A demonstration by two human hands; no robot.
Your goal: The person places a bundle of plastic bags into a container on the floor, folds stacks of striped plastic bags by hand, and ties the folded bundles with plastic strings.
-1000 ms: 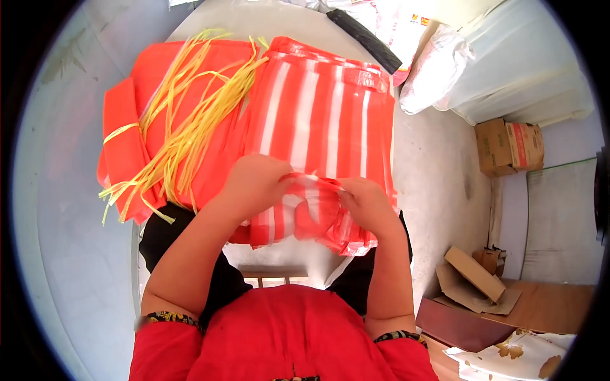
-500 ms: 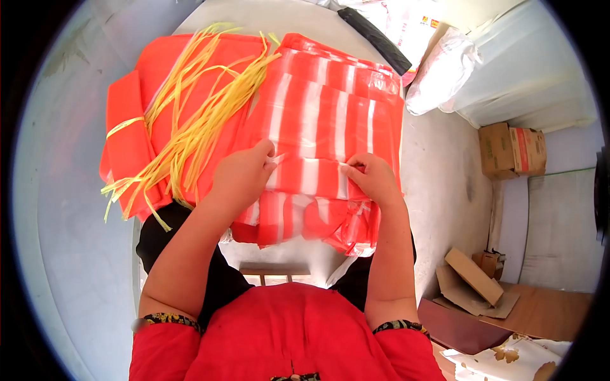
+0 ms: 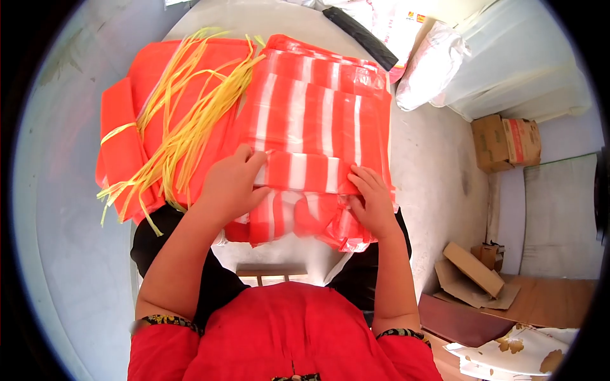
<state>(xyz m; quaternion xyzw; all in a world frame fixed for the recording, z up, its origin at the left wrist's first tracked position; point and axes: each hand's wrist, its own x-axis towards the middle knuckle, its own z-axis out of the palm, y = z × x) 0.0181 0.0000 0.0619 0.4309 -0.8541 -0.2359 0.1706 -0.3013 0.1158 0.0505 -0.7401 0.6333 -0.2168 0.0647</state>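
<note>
Nearest you, below your hands, the bottom edge of the striped plastic bags point(image 3: 273, 219) hangs bunched over your lap. Just beyond, a folded band point(image 3: 304, 171) of the same red-and-white plastic lies crosswise on the stack. Half a second ago you had its edge pinched at both ends; now your left hand point(image 3: 235, 181) is spread at the left end, thumb apart from fingers, and your right hand point(image 3: 372, 197) rests loosely parted at the right end. The band looks flatter and squarer than it did, so I'd judge this fold nearly settled, though the bunched part below it isn't smooth. Past it, the rest of the stack lies flat on the worktop point(image 3: 232, 22). To its left, yellow strips point(image 3: 200, 124) lie over plain red plastic point(image 3: 213, 54). Farther off are a black roll point(image 3: 361, 38) and a white sack point(image 3: 429, 70).
</note>
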